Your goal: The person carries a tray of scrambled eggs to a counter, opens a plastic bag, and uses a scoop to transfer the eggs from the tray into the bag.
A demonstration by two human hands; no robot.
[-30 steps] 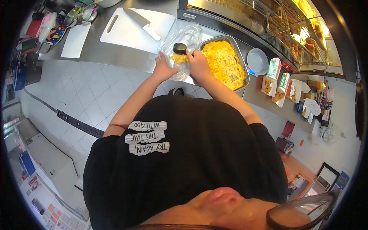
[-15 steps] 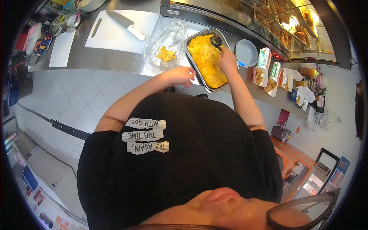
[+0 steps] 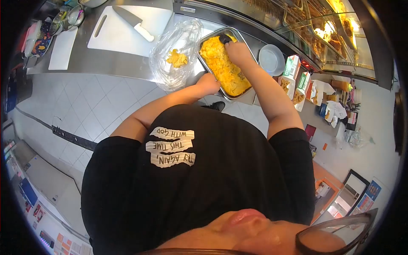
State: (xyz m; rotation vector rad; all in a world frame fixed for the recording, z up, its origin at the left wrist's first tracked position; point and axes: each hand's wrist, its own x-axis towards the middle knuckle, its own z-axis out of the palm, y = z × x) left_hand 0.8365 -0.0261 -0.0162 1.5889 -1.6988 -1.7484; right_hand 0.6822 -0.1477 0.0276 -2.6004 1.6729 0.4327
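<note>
A metal tray (image 3: 232, 97) of yellow, lumpy food (image 3: 220, 59), which looks like mashed or scrambled food, stands near the counter's front edge. My right hand (image 3: 239, 54) is closed over a black spoon-like utensil (image 3: 225, 38), whose dark head shows at the tray's far end. Its handle is hidden in my fist. At the tray's near left side, my left hand (image 3: 208, 84) is closed against the rim, its fingers partly hidden. Left of the tray lies a clear plastic bag (image 3: 163, 74) with a lump of yellow food (image 3: 177, 58) in it.
A white cutting board (image 3: 123, 36) with a knife (image 3: 135, 24) lies on the steel counter (image 3: 95, 59) at left. Right of the tray are a round grey container (image 3: 272, 60) and several food boxes (image 3: 291, 68). A lit display case (image 3: 323, 34) stands behind.
My left hand has moved from beside the tray to its rim and closed there. My right hand has shifted up and left with the black utensil toward the tray's far end.
</note>
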